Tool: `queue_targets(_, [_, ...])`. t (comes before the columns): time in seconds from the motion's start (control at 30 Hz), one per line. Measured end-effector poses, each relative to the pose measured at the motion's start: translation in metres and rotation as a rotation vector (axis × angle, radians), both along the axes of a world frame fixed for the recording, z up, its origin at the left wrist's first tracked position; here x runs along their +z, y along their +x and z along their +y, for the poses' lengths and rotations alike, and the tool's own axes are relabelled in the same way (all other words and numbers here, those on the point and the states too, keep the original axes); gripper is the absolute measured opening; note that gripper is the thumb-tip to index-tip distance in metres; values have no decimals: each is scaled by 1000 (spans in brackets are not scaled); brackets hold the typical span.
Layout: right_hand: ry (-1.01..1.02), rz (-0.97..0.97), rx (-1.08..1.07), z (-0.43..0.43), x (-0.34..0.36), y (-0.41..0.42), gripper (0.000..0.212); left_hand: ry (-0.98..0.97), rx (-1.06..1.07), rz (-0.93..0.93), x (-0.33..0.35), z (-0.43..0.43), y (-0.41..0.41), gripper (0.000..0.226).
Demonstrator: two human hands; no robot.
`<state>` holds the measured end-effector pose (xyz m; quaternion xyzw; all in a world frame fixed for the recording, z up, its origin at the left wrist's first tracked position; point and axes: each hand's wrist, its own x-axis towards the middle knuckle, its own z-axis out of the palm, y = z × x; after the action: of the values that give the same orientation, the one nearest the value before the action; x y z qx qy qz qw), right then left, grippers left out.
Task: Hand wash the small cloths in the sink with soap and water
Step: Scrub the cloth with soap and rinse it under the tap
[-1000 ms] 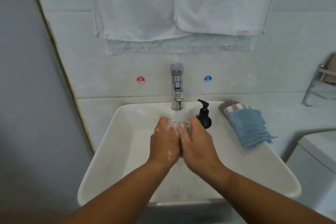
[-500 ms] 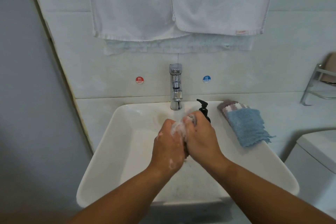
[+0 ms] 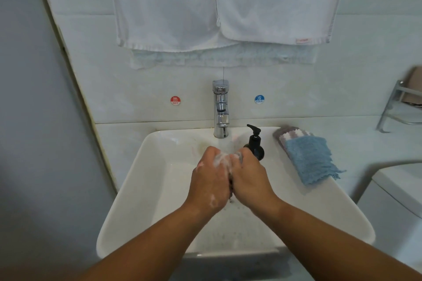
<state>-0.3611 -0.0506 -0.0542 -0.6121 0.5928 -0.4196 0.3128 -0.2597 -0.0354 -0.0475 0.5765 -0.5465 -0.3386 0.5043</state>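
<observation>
Head view: over the white sink, the left hand and right hand are pressed together, fingers curled round a small sudsy cloth bunched between them, just below the faucet. A blue cloth lies on the sink's right rim, beside the black soap pump.

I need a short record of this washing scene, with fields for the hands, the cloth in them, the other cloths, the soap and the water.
hands: left hand and right hand close together over the sink, both gripping one cloth
held cloth: soapy cloth, foam on it and on the left hand
other cloths: blue cloth lying on a striped cloth, at the sink's right rim
soap: black pump bottle, right of the faucet
water: flow cannot be told
wall: white towels above the faucet
</observation>
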Motion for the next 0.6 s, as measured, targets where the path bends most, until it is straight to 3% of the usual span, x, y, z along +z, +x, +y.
queue_targets(0.1, [-42,-8,85,19,-9,9,29,-56,104,-105,1,-9,8,7])
queue_targets(0.23, [-215,-25,56,19,1,10,13,6,87,-148,-6,-7,7,10])
queue_targets(0.37, [-148,-74,-68,5,6,-1,17,-9,-26,51,-1,6,0,14])
queue_targets(0.5, [-19,-65,33,21,-4,6,25,-87,46,-90,6,-1,5,11])
queue_targets(0.6, [-126,-76,94,32,7,10,15,-46,121,-226,2,-4,8,7])
